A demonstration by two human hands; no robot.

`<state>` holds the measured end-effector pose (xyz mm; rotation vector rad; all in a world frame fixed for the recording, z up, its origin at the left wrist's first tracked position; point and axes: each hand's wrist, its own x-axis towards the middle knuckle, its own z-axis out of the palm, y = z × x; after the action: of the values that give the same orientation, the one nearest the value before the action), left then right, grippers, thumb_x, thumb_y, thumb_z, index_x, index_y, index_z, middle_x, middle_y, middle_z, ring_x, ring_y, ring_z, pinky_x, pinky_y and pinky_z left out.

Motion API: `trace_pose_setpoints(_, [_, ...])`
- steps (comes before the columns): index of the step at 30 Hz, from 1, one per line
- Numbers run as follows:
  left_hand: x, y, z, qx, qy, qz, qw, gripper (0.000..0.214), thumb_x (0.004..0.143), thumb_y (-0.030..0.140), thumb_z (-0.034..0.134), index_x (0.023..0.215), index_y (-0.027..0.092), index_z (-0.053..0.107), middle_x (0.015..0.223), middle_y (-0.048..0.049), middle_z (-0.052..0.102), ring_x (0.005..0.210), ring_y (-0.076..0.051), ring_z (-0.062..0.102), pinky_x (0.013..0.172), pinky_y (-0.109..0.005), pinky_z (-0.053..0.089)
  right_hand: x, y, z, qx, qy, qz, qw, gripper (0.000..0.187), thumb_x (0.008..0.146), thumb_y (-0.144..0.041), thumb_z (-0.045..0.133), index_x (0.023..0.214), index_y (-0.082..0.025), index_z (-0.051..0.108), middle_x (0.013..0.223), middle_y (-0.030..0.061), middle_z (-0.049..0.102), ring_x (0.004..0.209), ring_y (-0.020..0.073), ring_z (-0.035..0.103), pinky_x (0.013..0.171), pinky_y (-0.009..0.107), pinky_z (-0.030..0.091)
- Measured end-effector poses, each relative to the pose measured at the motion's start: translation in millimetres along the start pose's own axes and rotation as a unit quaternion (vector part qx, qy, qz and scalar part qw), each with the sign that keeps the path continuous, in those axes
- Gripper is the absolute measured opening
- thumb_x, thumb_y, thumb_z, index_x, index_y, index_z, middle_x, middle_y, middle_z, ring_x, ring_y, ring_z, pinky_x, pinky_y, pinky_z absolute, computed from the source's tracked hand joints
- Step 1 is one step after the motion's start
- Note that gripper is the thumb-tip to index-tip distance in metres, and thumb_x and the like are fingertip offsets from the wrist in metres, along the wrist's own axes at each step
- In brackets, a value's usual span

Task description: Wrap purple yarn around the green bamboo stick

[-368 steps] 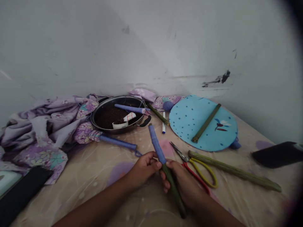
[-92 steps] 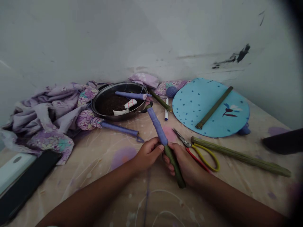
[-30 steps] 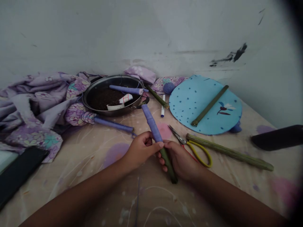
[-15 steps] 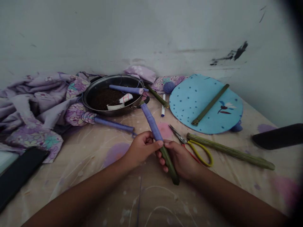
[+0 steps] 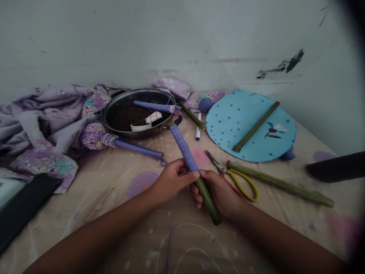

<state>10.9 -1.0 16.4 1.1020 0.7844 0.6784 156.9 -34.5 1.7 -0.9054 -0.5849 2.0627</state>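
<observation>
**Both your hands are on the purple-wrapped green stick**

Picture a clock centred on your hands, going left to right. Black slab at 9 o'clock, crumpled floral cloth nearer 10. Then a cloth-headed stick bound in purple, and just beyond it, at 10 to 11, your two-handled pan of dark crumbly stuff, with another purple-wrapped stick reaching over the rim.

Your left hand is closed narrow on the purple-wrapped green stick, thumb at the wrap's lower edge. The stick sits dead centre, tilted, wrapped end toward 11, bare end toward 5. Straight up at 12 there's a white marker. Your right hand has its fingers curled round the bare green part.

Scissors lie at 3, near that hand. The blue round mat is at 2, a thin green stick across it. Farther out at 3: a thicker green stick.
</observation>
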Motion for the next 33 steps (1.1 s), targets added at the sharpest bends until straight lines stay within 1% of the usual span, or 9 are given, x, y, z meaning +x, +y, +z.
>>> trace_pose_setpoints(2, [0.6,-0.5,-0.5,0.013,0.016,0.004,1.0,0.033,0.072,0.038,0.068,0.083,0.016,0.047,0.057,0.0028,0.058,0.048,-0.013,0.059,0.048,-0.024,0.046,0.7,0.4,1.1,-0.01,-0.007,-0.024,1.0,0.018,0.072,-0.033,0.054,0.072,-0.015,0.057,0.06,0.0012,0.057,0.045,0.0116,0.052,0.041,0.024,0.046])
trace_pose_setpoints(5, [0.2,0.0,-1.2,0.04,0.027,0.018,0.999,0.035,0.068,0.038,0.072,0.082,0.015,0.05,0.06,0.0018,0.058,0.053,-0.012,0.059,0.05,-0.022,0.045,0.5,1.2,1.3,-0.002,-0.028,-0.03,0.999,0.014,0.072,-0.03,0.052,0.07,-0.017,0.054,0.055,-0.0013,0.053,0.04,0.0099,0.046,0.04,0.024,0.043])
trace_pose_setpoints(9, [-1.5,1.5,-2.0,0.012,-0.028,0.01,0.999,0.029,0.074,0.037,0.067,0.088,0.014,0.054,0.067,0.0001,0.06,0.061,-0.012,0.06,0.058,-0.024,0.046,-1.5,0.9,-0.5,0.022,-0.032,0.002,0.999,0.026,0.074,-0.038,0.046,0.062,-0.016,0.054,0.047,-0.0027,0.046,0.036,0.0077,0.039,0.042,0.023,0.041])
trace_pose_setpoints(12, [-1.1,2.4,-3.0,0.013,-0.037,0.01,0.999,0.028,0.074,0.036,0.066,0.088,0.013,0.057,0.069,-0.0009,0.06,0.064,-0.011,0.059,0.06,-0.023,0.045,-2.1,-0.2,-1.2,0.026,-0.03,0.023,0.999,0.03,0.072,-0.04,0.046,0.062,-0.014,0.057,0.045,-0.003,0.044,0.035,0.0077,0.038,0.041,0.023,0.041])
trace_pose_setpoints(15, [0.9,3.1,-4.1,0.04,-0.007,0.009,0.999,0.028,0.074,0.036,0.065,0.086,0.012,0.056,0.065,0.0001,0.059,0.06,-0.01,0.057,0.057,-0.022,0.043,-1.5,-1.0,0.7,0.017,-0.01,0.014,1.0,0.029,0.072,-0.04,0.049,0.066,-0.014,0.058,0.049,-0.0015,0.049,0.038,0.0089,0.043,0.041,0.023,0.042])
trace_pose_setpoints(18, [2.8,4.0,-5.1,0.08,0.023,-0.005,0.996,0.03,0.073,0.039,0.064,0.083,0.011,0.055,0.06,0.0,0.058,0.055,-0.012,0.056,0.052,-0.023,0.041,-0.3,-0.7,3.6,-0.013,0.035,-0.009,0.999,0.025,0.073,-0.038,0.052,0.068,-0.015,0.057,0.056,0.0007,0.054,0.042,0.0107,0.048,0.037,0.023,0.042])
trace_pose_setpoints(22, [2.7,4.0,-5.1,0.11,0.047,-0.012,0.993,0.029,0.07,0.037,0.067,0.08,0.012,0.055,0.057,0.0012,0.057,0.053,-0.012,0.056,0.049,-0.022,0.039,0.8,0.9,5.5,-0.019,0.062,-0.021,0.998,0.018,0.072,-0.033,0.053,0.072,-0.016,0.056,0.06,0.0009,0.055,0.045,0.0118,0.05,0.036,0.023,0.042])
trace_pose_setpoints(28, [-0.2,-1.4,-0.5,0.007,-0.018,0.003,1.0,0.025,0.082,0.036,0.056,0.091,0.012,0.057,0.066,0.0005,0.058,0.057,-0.012,0.061,0.056,-0.025,0.049,0.8,1.5,7.9,0.022,0.075,-0.055,0.995,0.012,0.07,-0.029,0.056,0.075,-0.018,0.054,0.062,-0.0003,0.053,0.049,0.0115,0.048,0.035,0.02,0.039])
trace_pose_setpoints(33, [1.4,-1.3,-1.1,0.023,-0.012,0.015,1.0,0.028,0.082,0.033,0.057,0.1,0.012,0.059,0.067,0.0004,0.06,0.059,-0.011,0.061,0.059,-0.024,0.049,0.8,-0.2,9.8,0.035,0.083,-0.076,0.993,0.013,0.068,-0.026,0.06,0.077,-0.019,0.053,0.062,-0.0008,0.053,0.053,0.0118,0.048,0.037,0.019,0.037])
